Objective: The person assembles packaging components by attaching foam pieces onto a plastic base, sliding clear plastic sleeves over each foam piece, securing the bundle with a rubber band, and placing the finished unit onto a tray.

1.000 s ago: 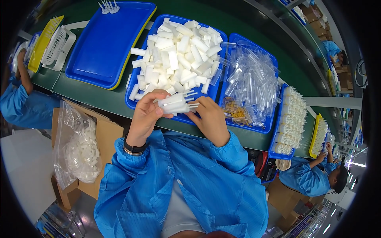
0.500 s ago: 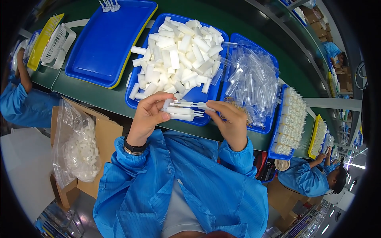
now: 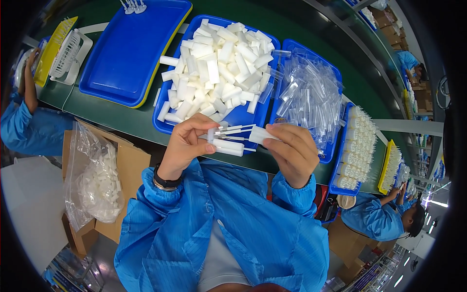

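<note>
My left hand (image 3: 184, 145) is closed around the base of a white plastic piece with several thin prongs (image 3: 236, 129) pointing right. A white foam block (image 3: 228, 147) sits lengthwise over the nearest prong, whose tip sticks out at its end. Between the thumb and fingers of my right hand (image 3: 296, 152) is another white foam block (image 3: 258, 135), its left end at the tips of the far prongs. I cannot tell whether those tips have entered it. Just beyond my hands, a blue tray (image 3: 243, 117) carries a heap of similar foam blocks.
A blue tray (image 3: 335, 70) of clear plastic sleeves (image 3: 311, 104) lies to the right, then one of upright pronged assemblies (image 3: 357, 146). At left are a blue tray (image 3: 129, 58) with white pronged pieces (image 3: 133, 7) and a cardboard box (image 3: 131, 173). Co-workers sit both sides.
My right hand has shifted slightly right and turned, and the foam block in it now shows more fully at the prong tips. My left hand has hardly moved.
</note>
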The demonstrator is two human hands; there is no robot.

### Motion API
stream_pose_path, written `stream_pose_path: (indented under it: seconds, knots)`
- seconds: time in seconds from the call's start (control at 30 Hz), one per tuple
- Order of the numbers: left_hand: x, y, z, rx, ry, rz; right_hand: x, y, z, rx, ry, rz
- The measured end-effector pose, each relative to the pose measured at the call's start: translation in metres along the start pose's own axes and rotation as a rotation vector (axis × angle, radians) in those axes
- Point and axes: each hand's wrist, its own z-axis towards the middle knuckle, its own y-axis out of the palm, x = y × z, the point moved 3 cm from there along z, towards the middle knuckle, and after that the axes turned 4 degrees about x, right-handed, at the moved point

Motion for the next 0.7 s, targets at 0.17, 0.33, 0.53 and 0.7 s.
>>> stream_pose_path:
  seconds: [0.17,0.33,0.53,0.7]
  knots:
    - [0.001,0.001,0.001,-0.052,0.019,-0.005,-0.004,-0.002,0.0,-0.031,-0.037,-0.04]
    - [0.001,0.007,0.0,-0.099,-0.004,-0.003,-0.005,0.002,0.005,-0.053,-0.088,0.024]
    - [-0.002,0.016,-0.002,-0.145,-0.073,0.014,-0.006,0.021,0.003,-0.155,-0.037,0.209]
    - [0.007,0.018,-0.002,-0.084,-0.137,-0.025,0.006,0.021,0.005,-0.17,0.156,0.533]
